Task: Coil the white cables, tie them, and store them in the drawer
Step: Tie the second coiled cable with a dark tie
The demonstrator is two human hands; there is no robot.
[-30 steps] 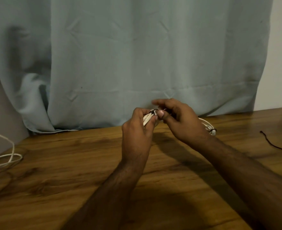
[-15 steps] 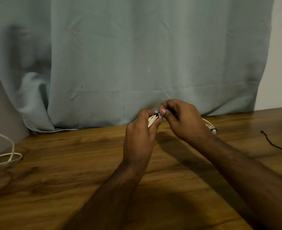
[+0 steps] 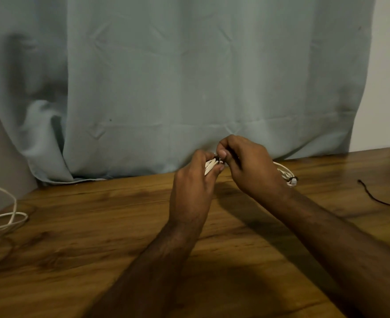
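My left hand [image 3: 193, 182] grips a bundle of coiled white cable [image 3: 210, 166] above the wooden table [image 3: 97, 226]. My right hand [image 3: 247, 166] pinches a dark tie [image 3: 217, 159] wrapped round the bundle at its top. The far end of the same coil [image 3: 287, 174] sticks out behind my right wrist, with a dark tie on it too. A second white cable [image 3: 3, 216] lies loose at the table's left edge. No drawer is in view.
A spare dark tie [image 3: 373, 195] lies on the table at the right. A pale blue curtain [image 3: 189, 76] hangs along the table's back edge, with a white wall [image 3: 389, 65] to its right.
Both hands shifted slightly right and came closer together. My right fingers have closed down onto the dark tie at the top of the bundle.
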